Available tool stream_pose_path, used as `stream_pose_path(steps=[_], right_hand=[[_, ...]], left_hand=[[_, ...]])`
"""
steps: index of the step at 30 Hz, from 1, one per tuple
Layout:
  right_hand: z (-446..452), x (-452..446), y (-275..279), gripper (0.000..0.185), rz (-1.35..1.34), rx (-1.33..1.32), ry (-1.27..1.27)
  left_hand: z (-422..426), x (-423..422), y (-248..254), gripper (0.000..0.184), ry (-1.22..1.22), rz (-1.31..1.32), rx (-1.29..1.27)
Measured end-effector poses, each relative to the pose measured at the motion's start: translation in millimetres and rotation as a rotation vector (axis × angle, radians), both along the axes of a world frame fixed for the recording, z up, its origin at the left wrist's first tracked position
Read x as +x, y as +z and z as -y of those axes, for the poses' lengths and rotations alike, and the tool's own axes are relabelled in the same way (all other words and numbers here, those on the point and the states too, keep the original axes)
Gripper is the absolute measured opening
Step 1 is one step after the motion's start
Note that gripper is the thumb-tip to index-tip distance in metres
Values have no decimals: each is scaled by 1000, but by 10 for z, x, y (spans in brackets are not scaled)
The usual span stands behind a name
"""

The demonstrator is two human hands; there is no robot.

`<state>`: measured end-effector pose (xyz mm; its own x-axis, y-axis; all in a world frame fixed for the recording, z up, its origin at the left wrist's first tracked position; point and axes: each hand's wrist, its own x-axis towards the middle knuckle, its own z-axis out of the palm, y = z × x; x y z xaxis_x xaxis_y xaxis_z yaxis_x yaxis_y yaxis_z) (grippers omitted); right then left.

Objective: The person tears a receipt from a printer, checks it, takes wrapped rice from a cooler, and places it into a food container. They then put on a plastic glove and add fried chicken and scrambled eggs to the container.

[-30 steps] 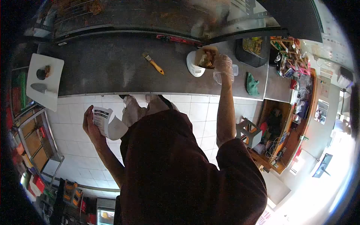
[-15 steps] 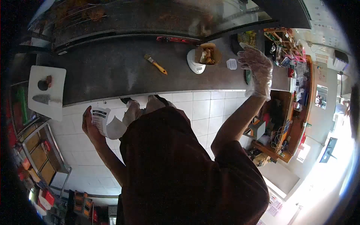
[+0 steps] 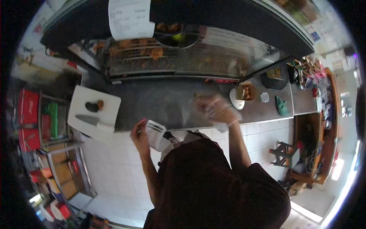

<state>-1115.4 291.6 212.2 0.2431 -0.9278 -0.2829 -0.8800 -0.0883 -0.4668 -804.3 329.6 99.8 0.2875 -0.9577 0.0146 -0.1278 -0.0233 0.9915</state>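
Observation:
My left hand (image 3: 140, 136) is closed on a white printed paper slip (image 3: 154, 134), held by its left edge just off the counter's front. My right hand (image 3: 215, 110), in a clear plastic glove, is over the dark counter (image 3: 164, 103) and smeared by motion. It covers the spot of the basting brush, of which only a small tip (image 3: 197, 95) seems to show; whether the fingers touch it I cannot tell. To the right of that hand, a brown paper box with fried food (image 3: 248, 92) rests on a white kitchen scale (image 3: 236, 103).
On the left, a white cutting board (image 3: 108, 100) carries a knife (image 3: 87, 120) and a small dark item. Behind the counter stands a glass display case (image 3: 206, 53) with a paper slip (image 3: 129, 19) on it. A small clear container (image 3: 264, 97) and green cloth (image 3: 282, 105) lie right.
My gloved right hand has come left from the counter's right end to where the brush lay. The left hand still holds the slip. The head view has shifted, showing more of the display case.

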Motion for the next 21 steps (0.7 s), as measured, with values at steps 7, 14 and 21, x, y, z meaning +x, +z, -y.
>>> stream_pose_path(steps=[7,14,21], right_hand=[[-445,-159,-926,29,179,-212,-2],[-1115,-867,-131,34,246,-308,-728],[-1320,-1427,-545,32,302,-168,-793]], left_hand=[[1006,-1027,397,63,-557,33,280],[1673,-2942,179,105,-475,-92,322],[1801,-3045,456,79,-221,-451,143]])
